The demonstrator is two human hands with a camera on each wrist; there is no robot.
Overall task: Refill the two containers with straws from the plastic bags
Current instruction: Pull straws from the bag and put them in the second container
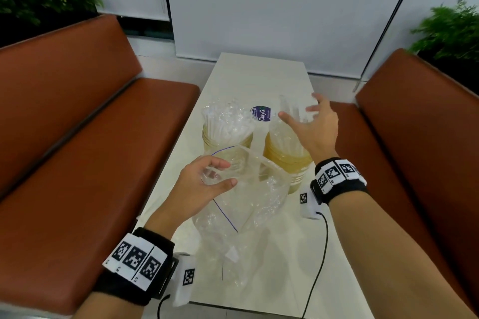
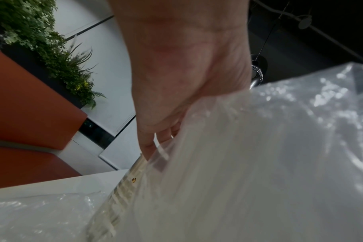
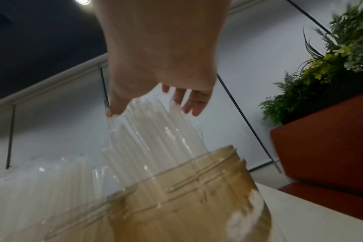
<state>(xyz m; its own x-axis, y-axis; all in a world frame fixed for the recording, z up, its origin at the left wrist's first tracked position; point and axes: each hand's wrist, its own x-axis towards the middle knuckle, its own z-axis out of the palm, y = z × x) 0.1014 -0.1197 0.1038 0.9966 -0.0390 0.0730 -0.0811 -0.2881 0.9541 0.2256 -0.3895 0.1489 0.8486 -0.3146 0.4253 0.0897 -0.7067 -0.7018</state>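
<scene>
Clear plastic is all I have in my left hand (image 1: 204, 184): thumb and fingers are curled round the bunched mouth of an empty-looking plastic bag (image 1: 248, 189), held up just at six o'clock of the two amber containers (image 1: 287, 160). The containers stand side by side in the middle of the white table (image 1: 259, 75), the left one (image 1: 225, 142) at nine o'clock of the right one, and both already bristle with white straws (image 1: 228, 124). My right hand (image 1: 313, 127) hovers over the right container, fingers (image 3: 194, 104) spread apart and gripping nothing; the tips look to be just touching the straw tops.

I judge the filling nearly done, and this the tidying step. Next I would settle the leaning straws upright with a light pat, since a hard push could tip the container. Then the spent bag goes down at six o'clock, beside the other crumpled bag (image 1: 228, 248) lying there.
</scene>
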